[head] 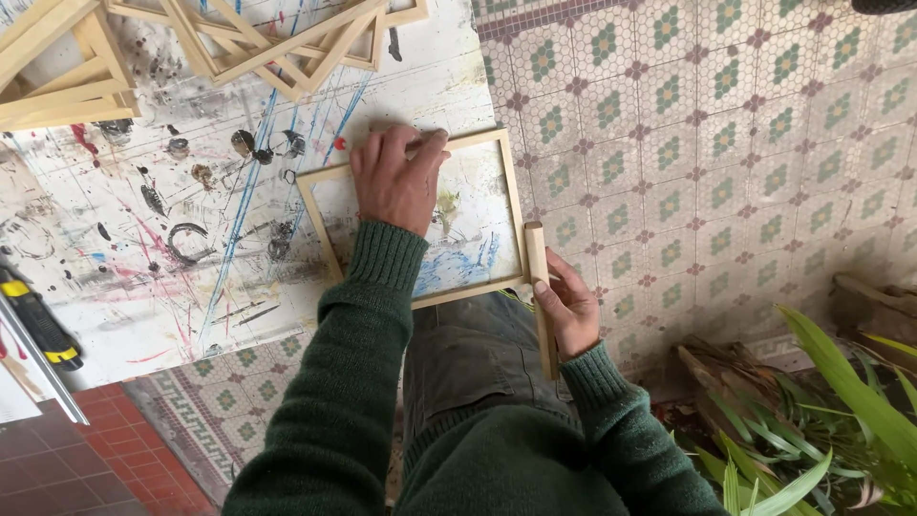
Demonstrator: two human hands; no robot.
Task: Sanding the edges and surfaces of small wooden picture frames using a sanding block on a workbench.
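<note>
A small rectangular wooden frame [511, 196] lies on a paint-stained white sheet [143, 239]. My left hand [396, 177] presses flat on the frame's far top edge, fingers closed over the wood. My right hand [568, 306] grips a separate short wooden strip [538, 256], held upright against the frame's right near corner. Both arms wear dark green knitted sleeves. My knee in grey trousers [473, 349] sits just below the frame.
More wooden frames [277, 43] are piled at the top, others stacked at the top left [57, 72]. A yellow and black tool [38, 325] lies at the left edge. Patterned floor tiles [726, 143] spread right; green plant leaves [841, 411] fill the bottom right.
</note>
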